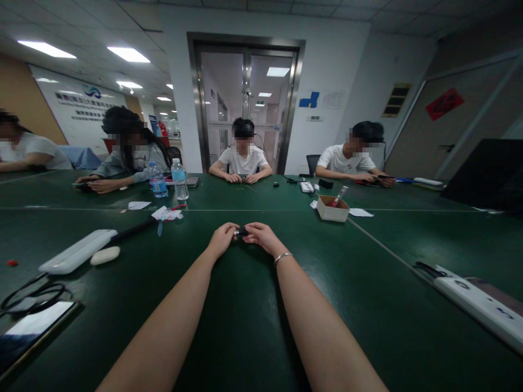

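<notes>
Between my hands, just above or on the green table [245, 294], is a small black object [242, 231] with a shiny silver end at its left. My left hand [222, 239] pinches the silver end with thumb and forefinger. The fingers of my right hand [263, 238] close on the black end, and a silver bracelet [283, 258] circles the right wrist. The object is too small and dark to identify, and the fingers hide part of it.
White power strip [77, 251], white mouse [105, 256], cable and phone [36, 332] lie left. Two bottles [180, 179] and paper scraps stand ahead left. A small box [333, 209] and another strip [478, 305] are right. Several people sit across the table.
</notes>
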The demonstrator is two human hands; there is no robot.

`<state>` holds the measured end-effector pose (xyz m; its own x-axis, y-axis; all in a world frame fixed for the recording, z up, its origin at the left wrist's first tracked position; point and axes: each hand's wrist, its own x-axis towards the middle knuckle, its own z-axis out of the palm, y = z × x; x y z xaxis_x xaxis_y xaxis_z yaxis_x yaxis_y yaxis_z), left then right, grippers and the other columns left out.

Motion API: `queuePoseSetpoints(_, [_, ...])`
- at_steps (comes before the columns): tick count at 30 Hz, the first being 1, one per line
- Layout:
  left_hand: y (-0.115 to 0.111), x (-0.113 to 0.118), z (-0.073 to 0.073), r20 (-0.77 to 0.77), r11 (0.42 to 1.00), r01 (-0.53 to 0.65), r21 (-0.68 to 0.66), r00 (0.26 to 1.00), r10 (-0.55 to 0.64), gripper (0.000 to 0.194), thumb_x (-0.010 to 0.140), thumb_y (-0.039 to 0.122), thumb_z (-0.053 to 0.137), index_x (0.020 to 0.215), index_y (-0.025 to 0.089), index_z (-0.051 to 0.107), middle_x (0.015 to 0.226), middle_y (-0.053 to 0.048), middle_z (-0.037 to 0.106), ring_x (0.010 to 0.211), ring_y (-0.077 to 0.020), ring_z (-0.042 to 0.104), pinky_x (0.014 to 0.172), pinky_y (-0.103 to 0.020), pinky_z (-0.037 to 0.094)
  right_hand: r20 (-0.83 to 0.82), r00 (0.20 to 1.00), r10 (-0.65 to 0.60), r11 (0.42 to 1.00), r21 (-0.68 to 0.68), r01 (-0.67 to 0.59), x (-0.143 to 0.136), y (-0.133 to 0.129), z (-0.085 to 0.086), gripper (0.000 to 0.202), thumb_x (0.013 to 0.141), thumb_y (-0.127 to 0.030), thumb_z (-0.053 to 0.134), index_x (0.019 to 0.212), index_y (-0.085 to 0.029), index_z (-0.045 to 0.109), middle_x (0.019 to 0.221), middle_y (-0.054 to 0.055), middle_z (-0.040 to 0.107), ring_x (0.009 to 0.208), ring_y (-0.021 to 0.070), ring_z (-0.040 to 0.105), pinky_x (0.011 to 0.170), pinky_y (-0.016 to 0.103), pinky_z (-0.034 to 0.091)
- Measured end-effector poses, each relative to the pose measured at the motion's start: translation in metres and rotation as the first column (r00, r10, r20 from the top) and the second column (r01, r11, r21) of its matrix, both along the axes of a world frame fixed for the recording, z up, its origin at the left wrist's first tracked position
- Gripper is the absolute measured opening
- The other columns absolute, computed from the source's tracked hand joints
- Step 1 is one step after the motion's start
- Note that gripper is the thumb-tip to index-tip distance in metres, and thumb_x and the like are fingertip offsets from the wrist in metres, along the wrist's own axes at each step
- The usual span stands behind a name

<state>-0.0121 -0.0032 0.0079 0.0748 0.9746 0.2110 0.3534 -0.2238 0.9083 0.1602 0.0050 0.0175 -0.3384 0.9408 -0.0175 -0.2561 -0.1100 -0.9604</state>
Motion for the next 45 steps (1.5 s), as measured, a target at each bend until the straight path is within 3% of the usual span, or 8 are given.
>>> queuePoseSetpoints(12, [0.0016, -0.0002, -0.0013, 0.001, 1.000, 0.011, -0.001, 1.000, -0.011, 0.031, 0.079, 0.036, 0.045, 0.096, 0.018, 0.062, 0.069, -0.002, 0.060, 0.065, -0.0152, 0.055, 0.058, -0.025, 0.040, 0.006, 1.000, -0.001, 1.000, 0.002, 0.001, 0.0000, 0.0004, -0.0001, 0.008, 0.082, -0.013, 0.063, 0.088, -0.010, 0.058, 0.071, 0.007, 0.065, 0.059, 0.0148, 0.067, 0.057, 0.021, 0.057])
queuePoseSetpoints(45, [0.0050, -0.0020, -0.0059, 0.018, 0.999, 0.050, 0.001, 0.999, -0.050, 0.031, 0.079, 0.038, 0.048, 0.097, 0.017, 0.062, 0.085, -0.005, 0.065, 0.075, -0.0162, 0.059, 0.064, -0.026, 0.043, 0.020, 1.000, -0.006, 1.000, -0.015, 0.006, -0.0003, -0.0024, 0.0036, 0.006, 0.085, -0.007, 0.057, 0.090, -0.008, 0.056, 0.069, 0.009, 0.066, 0.058, 0.0154, 0.067, 0.056, 0.020, 0.057])
